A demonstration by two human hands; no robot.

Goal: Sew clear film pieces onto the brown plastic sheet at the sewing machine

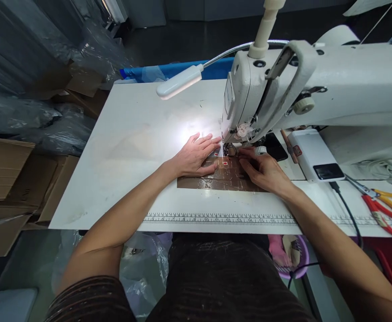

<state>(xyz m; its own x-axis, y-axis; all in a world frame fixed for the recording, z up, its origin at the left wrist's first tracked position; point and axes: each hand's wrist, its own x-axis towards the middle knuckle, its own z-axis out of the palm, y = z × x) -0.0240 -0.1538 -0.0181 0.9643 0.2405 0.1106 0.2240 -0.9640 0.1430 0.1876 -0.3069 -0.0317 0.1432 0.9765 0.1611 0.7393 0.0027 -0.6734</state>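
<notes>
A brown, shiny patterned sheet (229, 180) with small red marks lies on the white table under the presser foot and needle area (229, 150) of a white sewing machine (249, 89). My left hand (197, 156) rests flat, fingers spread, on the sheet's left part, its fingertips close to the needle area. Just right of the foot is my right hand (263, 170), thumb and fingers bent together at the sheet's right part. Its fingertips are partly hidden behind the machine's parts, and what they pinch, if anything, is too small to make out.
A lamp (180, 82) lights the white table (125, 147). A ruler strip (216, 218) runs along the front edge. Right of the needle are a dark phone (275, 146), a white power bank (313, 154) with a cable, and scissors (388, 208). Cardboard boxes (11, 179) stand left.
</notes>
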